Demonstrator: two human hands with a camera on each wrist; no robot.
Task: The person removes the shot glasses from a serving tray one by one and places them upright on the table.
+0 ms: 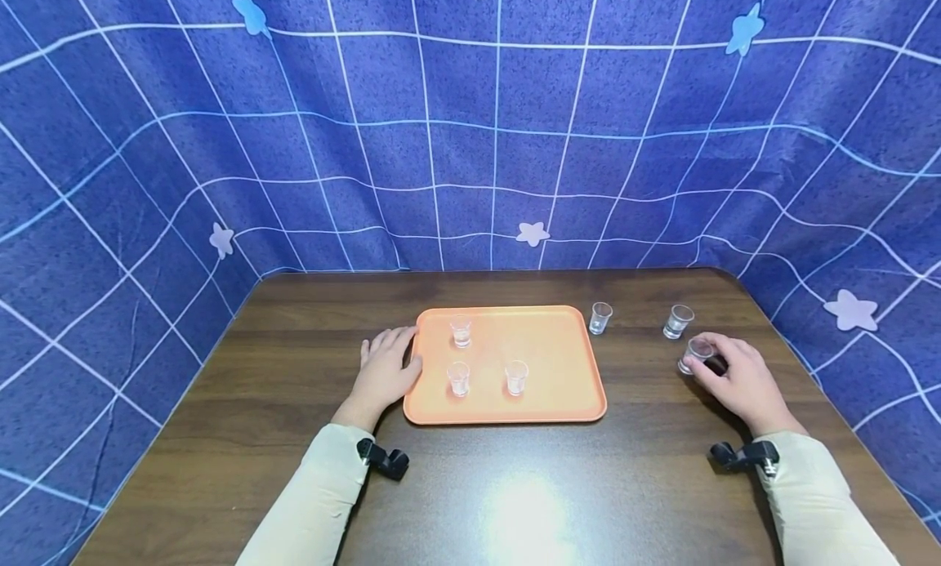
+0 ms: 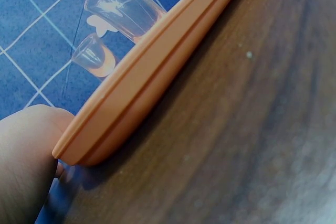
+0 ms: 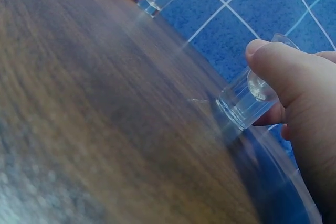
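Observation:
My right hand [image 1: 744, 380] pinches a small clear shot glass [image 3: 241, 95] between thumb and fingers. The glass stands upright at the right side of the table, its base right at the wood. Behind it is another shot glass [image 1: 678, 322], and a further shot glass [image 1: 599, 318] stands just off the tray's right rim. My left hand [image 1: 381, 372] rests against the left edge of an orange tray [image 1: 562, 370], thumb and index finger at the rim. On the tray's left and middle stand three shot glasses, one at the back [image 1: 461, 332], two nearer [image 1: 459, 380] [image 1: 516, 378].
The brown wooden table [image 1: 294, 468] ends at a blue curtain [image 1: 463, 158] with a white grid and stars, which hangs behind and along both sides. Black camera mounts sit on both wrists, the left mount [image 1: 384, 459] near the tray's front corner.

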